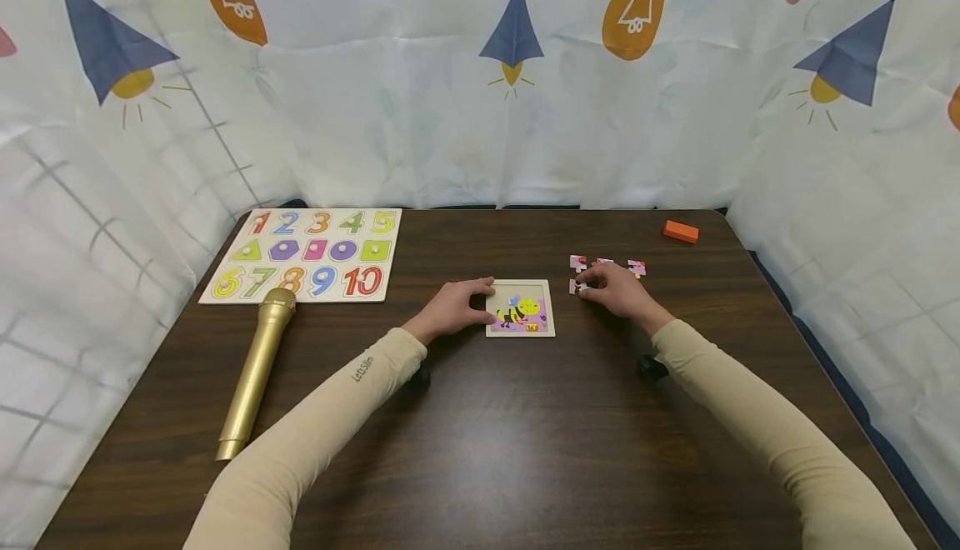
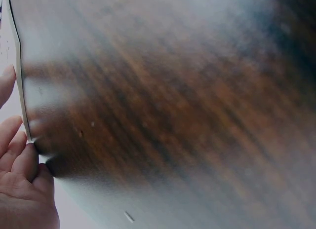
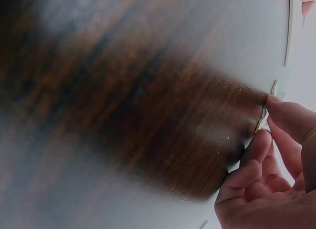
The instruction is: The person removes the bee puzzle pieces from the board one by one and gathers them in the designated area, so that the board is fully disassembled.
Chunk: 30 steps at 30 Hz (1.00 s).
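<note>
A small square puzzle board (image 1: 551, 308) with a yellow bee picture lies flat in the middle of the table. My left hand (image 1: 452, 310) rests at its left side, thumb and fingertips touching the pale frame; the left wrist view shows that hand (image 2: 22, 182) along the board's edge. To the right of the board, my right hand (image 1: 617, 289) pinches a pink puzzle piece (image 1: 574, 287) between thumb and fingers, low over the table. More pink pieces (image 1: 637, 267) lie behind that hand, one partly covered by it. In the right wrist view the piece (image 3: 260, 123) shows only edge-on.
At the left lies a wooden number and shape board (image 1: 330, 233). A gold microphone (image 1: 255, 375) touches or overlaps its front edge, near my left forearm. An orange block (image 1: 681, 232) sits at the back right. Patterned white curtains (image 1: 450, 133) enclose the table's back and sides.
</note>
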Each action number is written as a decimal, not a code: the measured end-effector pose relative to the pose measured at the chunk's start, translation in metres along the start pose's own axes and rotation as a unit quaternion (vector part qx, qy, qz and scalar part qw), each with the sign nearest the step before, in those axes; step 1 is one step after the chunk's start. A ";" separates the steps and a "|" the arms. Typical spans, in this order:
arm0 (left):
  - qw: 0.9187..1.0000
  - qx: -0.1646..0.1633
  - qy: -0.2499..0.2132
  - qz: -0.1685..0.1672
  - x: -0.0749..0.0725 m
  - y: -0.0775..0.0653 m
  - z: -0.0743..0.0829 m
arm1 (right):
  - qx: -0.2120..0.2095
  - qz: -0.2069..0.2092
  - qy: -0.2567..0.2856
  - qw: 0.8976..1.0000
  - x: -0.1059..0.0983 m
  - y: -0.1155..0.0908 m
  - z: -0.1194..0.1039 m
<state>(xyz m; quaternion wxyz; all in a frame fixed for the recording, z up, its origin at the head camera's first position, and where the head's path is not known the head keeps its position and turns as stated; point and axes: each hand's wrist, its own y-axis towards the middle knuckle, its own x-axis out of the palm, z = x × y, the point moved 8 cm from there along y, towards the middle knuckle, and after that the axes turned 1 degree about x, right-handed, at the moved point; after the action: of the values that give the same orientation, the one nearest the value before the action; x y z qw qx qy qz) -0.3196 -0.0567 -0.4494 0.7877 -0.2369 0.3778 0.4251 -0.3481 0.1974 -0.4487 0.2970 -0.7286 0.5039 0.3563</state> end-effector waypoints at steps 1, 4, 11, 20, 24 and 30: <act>1.000 0.001 0.001 0.000 0.000 0.000 0.000 | 0.000 0.000 0.000 1.000 0.000 0.000 0.000; 1.000 0.002 0.002 0.002 0.000 0.000 -0.001 | 0.000 0.000 0.001 1.000 0.000 0.001 0.000; 1.000 0.005 0.002 0.004 0.000 0.001 -0.001 | -0.002 0.001 0.003 1.000 0.000 0.001 -0.001; 1.000 0.005 0.000 0.002 -0.001 0.001 -0.001 | 0.003 -0.002 0.001 1.000 0.000 0.002 0.002; 1.000 0.005 -0.001 0.002 -0.002 0.001 -0.001 | 0.001 -0.002 0.002 1.000 0.000 0.001 0.001; 1.000 0.004 -0.003 0.001 -0.002 0.000 0.000 | 0.004 -0.003 0.005 1.000 0.000 0.001 0.000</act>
<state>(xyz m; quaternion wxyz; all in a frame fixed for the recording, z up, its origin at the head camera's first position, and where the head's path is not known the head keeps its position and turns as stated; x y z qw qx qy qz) -0.3200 -0.0574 -0.4478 0.7893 -0.2324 0.3774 0.4248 -0.3495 0.1970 -0.4486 0.2988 -0.7308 0.5046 0.3494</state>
